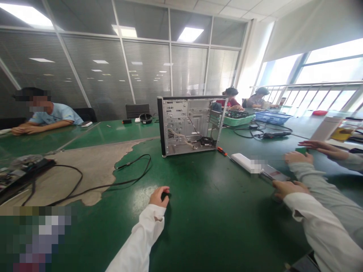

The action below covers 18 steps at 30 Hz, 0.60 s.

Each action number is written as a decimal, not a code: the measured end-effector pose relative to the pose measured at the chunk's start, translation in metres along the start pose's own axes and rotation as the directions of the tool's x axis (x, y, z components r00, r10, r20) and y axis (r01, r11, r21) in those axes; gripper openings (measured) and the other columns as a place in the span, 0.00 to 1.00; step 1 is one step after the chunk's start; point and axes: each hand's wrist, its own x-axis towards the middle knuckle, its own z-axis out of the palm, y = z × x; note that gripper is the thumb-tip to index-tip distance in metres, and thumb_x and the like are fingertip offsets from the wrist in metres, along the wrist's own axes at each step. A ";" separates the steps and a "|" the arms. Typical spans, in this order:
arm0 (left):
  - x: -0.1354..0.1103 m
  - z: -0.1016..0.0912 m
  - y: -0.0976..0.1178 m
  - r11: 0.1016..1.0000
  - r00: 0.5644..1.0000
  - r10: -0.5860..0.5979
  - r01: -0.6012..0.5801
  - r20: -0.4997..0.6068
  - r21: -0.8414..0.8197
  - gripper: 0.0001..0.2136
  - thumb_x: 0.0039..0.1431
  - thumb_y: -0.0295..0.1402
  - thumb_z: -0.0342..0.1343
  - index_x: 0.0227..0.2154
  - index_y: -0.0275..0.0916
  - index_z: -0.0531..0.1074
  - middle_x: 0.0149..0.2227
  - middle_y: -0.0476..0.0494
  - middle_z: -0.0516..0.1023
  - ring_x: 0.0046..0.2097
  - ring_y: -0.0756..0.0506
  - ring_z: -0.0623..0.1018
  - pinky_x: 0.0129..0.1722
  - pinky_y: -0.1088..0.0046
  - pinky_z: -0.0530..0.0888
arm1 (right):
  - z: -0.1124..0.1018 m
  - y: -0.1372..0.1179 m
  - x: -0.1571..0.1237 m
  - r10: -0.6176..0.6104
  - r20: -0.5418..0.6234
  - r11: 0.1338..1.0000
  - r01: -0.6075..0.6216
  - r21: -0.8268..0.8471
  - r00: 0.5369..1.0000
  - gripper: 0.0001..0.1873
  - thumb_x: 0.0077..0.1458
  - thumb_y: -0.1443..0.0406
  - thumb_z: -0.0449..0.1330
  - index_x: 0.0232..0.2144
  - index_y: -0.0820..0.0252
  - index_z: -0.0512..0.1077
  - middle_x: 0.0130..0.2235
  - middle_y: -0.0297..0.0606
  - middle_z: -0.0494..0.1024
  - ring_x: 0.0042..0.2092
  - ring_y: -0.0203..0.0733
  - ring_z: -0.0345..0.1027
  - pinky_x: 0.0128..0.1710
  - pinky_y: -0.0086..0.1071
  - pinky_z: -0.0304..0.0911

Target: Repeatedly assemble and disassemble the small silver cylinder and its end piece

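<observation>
L hand [159, 196] on green desk [215, 211], fingers [166, 190] curled over small dark thing [165, 195], prob. held, mostly hidden; black cable [113, 185] loops just to its left

Open PC case [190, 124] upright mid-desk, well apart from both hands; orange-handled screwdriver [222, 151] near its base

R hand [285, 187] flat by phone-like slab [274, 175], fingers loosely bent, grip can't tell

Tip: keep small part pinned under fingertips, lift clear of cable
</observation>
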 end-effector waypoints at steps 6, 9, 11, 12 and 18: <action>0.000 0.000 0.001 1.000 1.000 -0.011 0.011 0.000 -0.003 0.15 0.39 0.21 0.47 0.34 0.38 0.66 0.31 0.48 0.74 0.37 0.48 0.72 0.40 0.69 0.67 | -0.004 -0.065 -0.001 -0.263 0.358 0.964 0.254 0.072 0.896 0.10 0.41 0.64 0.54 0.31 0.58 0.67 0.31 0.39 0.72 0.36 0.44 0.65 0.42 0.41 0.52; 0.000 -0.001 0.002 1.000 1.000 -0.008 0.008 -0.001 0.001 0.15 0.39 0.21 0.47 0.34 0.38 0.66 0.31 0.48 0.74 0.37 0.47 0.72 0.40 0.69 0.67 | -0.017 -0.128 -0.002 -0.408 0.265 0.910 0.366 0.192 0.874 0.15 0.45 0.63 0.52 0.38 0.58 0.63 0.34 0.39 0.71 0.39 0.41 0.64 0.45 0.39 0.48; 0.000 -0.002 0.002 1.000 1.000 -0.002 0.002 -0.001 0.001 0.15 0.39 0.21 0.47 0.34 0.37 0.66 0.31 0.47 0.74 0.37 0.47 0.72 0.40 0.69 0.67 | -0.028 -0.171 -0.006 -0.502 0.180 0.844 0.434 0.315 0.846 0.17 0.45 0.64 0.51 0.41 0.59 0.60 0.33 0.38 0.71 0.39 0.40 0.63 0.46 0.39 0.47; 0.000 -0.002 0.002 1.000 1.000 -0.001 0.001 0.001 0.000 0.15 0.39 0.21 0.47 0.34 0.37 0.66 0.31 0.47 0.74 0.37 0.47 0.72 0.40 0.69 0.67 | -0.032 -0.192 -0.009 -0.536 0.136 0.806 0.457 0.377 0.833 0.18 0.45 0.64 0.52 0.42 0.59 0.59 0.33 0.38 0.70 0.39 0.40 0.63 0.46 0.39 0.47; 0.000 -0.001 0.000 1.000 1.000 -0.002 0.002 0.023 -0.009 0.16 0.38 0.21 0.47 0.34 0.38 0.65 0.31 0.48 0.73 0.37 0.48 0.72 0.41 0.69 0.66 | -0.038 -0.288 -0.024 -0.617 -0.107 0.538 0.517 0.666 0.779 0.23 0.44 0.62 0.53 0.45 0.60 0.56 0.36 0.40 0.69 0.41 0.42 0.60 0.44 0.39 0.51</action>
